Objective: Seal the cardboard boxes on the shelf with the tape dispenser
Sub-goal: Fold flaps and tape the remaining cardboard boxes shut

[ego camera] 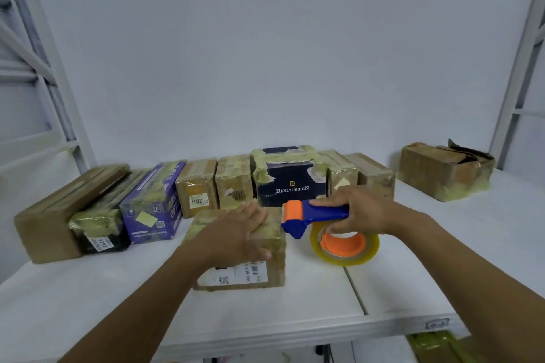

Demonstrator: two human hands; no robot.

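Looking down, I see a flat white shelf (88,289) with a plain white wall (265,38) behind it. Pale metal posts (519,68) stand at the left and right sides of the frame. A thin seam (355,289) runs across the shelf at the lower right. The front edge of the shelf crosses the bottom of the frame. The shelf shows bare white at the lower left and at the right.

A row of boxes (203,186) sits in the middle, close to the wall. One in the row is a purple box (153,206). Another is a dark blue box (290,183) with "Benlydesign" on it. One lone cardboard box (442,171) sits well apart at the right, with a torn flap on top.

In front of the row sits the cardboard box (275,256) I am working on. It is brown, covered in yellowish tape, with a white label on its front. My left hand (236,233) lies flat on its top with straight fingers.

My right hand (356,209) grips the handle of the tape dispenser (321,214). It is blue and orange, with a clear tape roll (342,259) on it. It sits just right of the box, and its blue tip is near the box's top right edge.
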